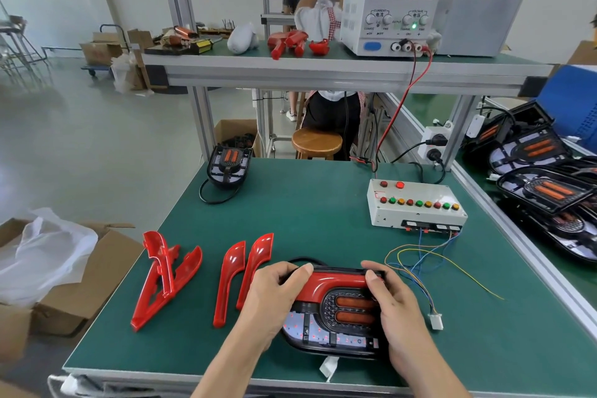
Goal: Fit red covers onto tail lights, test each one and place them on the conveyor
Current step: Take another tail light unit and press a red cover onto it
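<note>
Green matting covers a workbench (323, 220) seen from above, through a camera worn on a person's head. At the near edge, both hands hold one tail light (336, 317) that lies flat on the mat. A red cover (336, 283) sits along its far edge. The left hand (274, 297) wraps the lamp's left end, thumb pressing on the red cover. The right hand (392, 304) curls round the right end, thumb likewise on the cover — so both hands are closed around the lamp.

To the left of the hands, four loose red covers lie on the mat: two (240, 278) side by side just beside the left hand, and two more (164, 278) crossed over each other further left. A second tail light (228, 166), without a red cover, rests at the far left corner of the bench with its black cable looped beside it.

At the far right stands a white test box (416, 207) with a row of red, green and yellow buttons. Thin coloured wires (420, 262) trail from it to a white plug (435, 320) lying near the right hand.

On the shelf above, a power supply (392, 6) reads 0.000 and 12.00. More red parts (290, 42) lie beside it. To the right, a conveyor (478, 255) carries several tail lights (546, 191) piled together. Cardboard boxes (74, 281) sit on the floor at left.
</note>
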Action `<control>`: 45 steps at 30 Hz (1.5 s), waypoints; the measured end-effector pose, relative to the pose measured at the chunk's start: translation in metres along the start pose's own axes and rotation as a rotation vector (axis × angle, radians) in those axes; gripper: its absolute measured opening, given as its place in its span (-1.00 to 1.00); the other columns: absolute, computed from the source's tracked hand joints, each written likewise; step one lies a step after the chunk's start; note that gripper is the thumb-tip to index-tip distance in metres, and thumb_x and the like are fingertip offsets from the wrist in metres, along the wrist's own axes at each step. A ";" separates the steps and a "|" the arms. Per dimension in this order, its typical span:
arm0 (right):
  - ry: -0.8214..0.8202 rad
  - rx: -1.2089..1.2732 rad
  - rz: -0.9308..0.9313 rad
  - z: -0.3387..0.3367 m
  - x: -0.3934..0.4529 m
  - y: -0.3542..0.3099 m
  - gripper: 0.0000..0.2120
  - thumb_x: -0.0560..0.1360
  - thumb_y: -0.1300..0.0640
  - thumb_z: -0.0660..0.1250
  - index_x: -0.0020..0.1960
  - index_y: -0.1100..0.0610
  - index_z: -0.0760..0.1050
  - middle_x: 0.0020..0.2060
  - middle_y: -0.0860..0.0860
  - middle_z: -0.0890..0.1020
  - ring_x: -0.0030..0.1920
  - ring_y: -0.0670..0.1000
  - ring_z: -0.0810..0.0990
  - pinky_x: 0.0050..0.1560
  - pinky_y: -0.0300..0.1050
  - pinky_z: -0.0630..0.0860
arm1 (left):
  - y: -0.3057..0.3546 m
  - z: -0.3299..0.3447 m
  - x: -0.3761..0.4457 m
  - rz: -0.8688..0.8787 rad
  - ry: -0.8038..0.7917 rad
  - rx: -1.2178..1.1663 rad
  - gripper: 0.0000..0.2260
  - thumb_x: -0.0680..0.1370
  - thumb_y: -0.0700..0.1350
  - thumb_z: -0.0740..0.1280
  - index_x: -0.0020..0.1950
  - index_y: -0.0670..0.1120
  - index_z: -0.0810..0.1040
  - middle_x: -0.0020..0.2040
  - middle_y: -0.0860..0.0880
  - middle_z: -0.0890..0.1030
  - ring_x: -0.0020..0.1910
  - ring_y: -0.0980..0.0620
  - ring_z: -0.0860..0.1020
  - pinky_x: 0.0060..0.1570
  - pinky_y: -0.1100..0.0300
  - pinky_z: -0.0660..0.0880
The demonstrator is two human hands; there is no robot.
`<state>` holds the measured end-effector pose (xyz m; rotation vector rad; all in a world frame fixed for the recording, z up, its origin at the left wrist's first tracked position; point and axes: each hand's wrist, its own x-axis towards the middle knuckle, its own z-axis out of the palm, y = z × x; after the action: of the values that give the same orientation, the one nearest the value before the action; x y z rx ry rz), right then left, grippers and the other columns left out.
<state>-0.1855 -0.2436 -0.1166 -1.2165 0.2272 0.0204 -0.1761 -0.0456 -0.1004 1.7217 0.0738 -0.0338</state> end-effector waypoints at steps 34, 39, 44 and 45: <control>0.093 0.066 0.046 0.009 -0.010 -0.013 -0.86 0.64 0.14 0.28 0.09 0.11 0.62 -0.09 0.21 0.73 -0.18 0.23 0.74 -0.31 0.05 0.66 | 0.001 0.014 -0.019 -0.053 0.141 -0.137 -0.52 0.62 0.28 0.21 -0.42 0.09 0.29 -0.39 0.09 0.21 -0.36 0.07 0.17 -0.26 0.09 0.16; 0.109 0.023 0.048 0.008 -0.007 -0.010 -0.86 0.64 0.14 0.29 0.08 0.08 0.63 -0.07 0.21 0.73 -0.17 0.20 0.74 -0.29 0.04 0.66 | 0.002 0.011 -0.020 -0.046 0.139 -0.144 -0.51 0.63 0.29 0.23 -0.37 0.05 0.20 -0.32 0.00 0.16 -0.31 0.01 0.13 -0.23 0.08 0.10; 0.108 -0.326 -0.070 -0.001 -0.001 -0.008 -0.87 0.60 0.06 0.36 0.12 -0.09 0.62 0.06 -0.02 0.70 0.11 -0.02 0.67 0.23 0.16 0.59 | 0.004 0.005 -0.020 -0.053 0.105 -0.115 -0.51 0.64 0.26 0.22 -0.42 0.09 0.26 -0.37 0.08 0.17 -0.36 0.06 0.14 -0.24 0.08 0.11; 0.095 -0.484 -0.157 0.000 -0.002 -0.012 -0.81 0.58 -0.01 0.38 0.18 -0.14 0.57 0.09 -0.13 0.66 0.16 -0.17 0.61 0.31 0.07 0.52 | 0.005 0.003 -0.019 -0.048 0.098 -0.108 -0.51 0.64 0.25 0.23 -0.42 0.09 0.26 -0.37 0.09 0.17 -0.35 0.07 0.14 -0.23 0.07 0.11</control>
<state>-0.1854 -0.2480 -0.1052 -1.7170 0.2155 -0.1265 -0.1949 -0.0502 -0.0946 1.6132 0.1864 0.0190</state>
